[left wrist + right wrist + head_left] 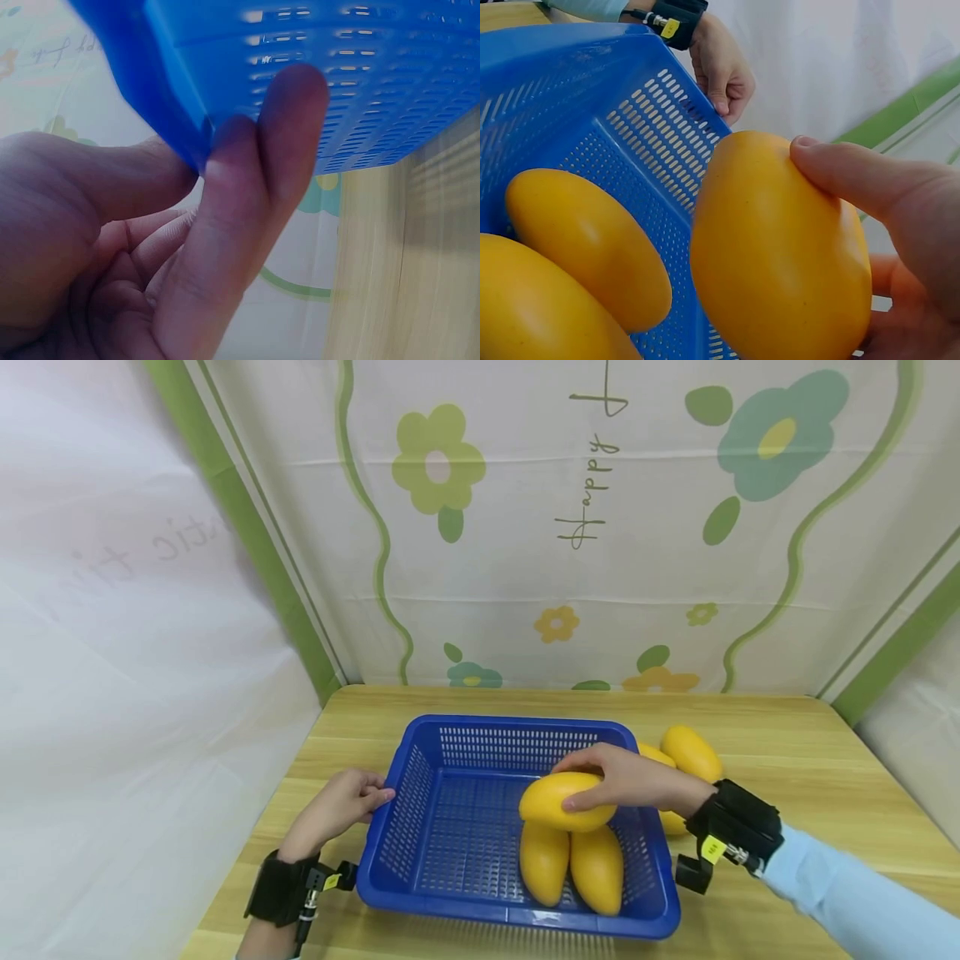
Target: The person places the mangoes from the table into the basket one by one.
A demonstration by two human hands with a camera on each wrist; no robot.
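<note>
In the head view, at lower centre, the right hand [637, 781] curled around a yellow mango [564, 802] above two mangoes [573, 862] lying in the blue basket [420, 852]. More mangoes [690, 752] lay on the table [825, 777] right of it. The left hand [337, 806] gripped the basket's left rim; only the left wrist view showed its fingers [289, 150] pressed against the wall.

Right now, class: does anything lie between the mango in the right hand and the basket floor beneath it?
Yes. The held mango in the right hand sits over two mangoes lying side by side in the blue basket. The floor to their left is bare.
</note>
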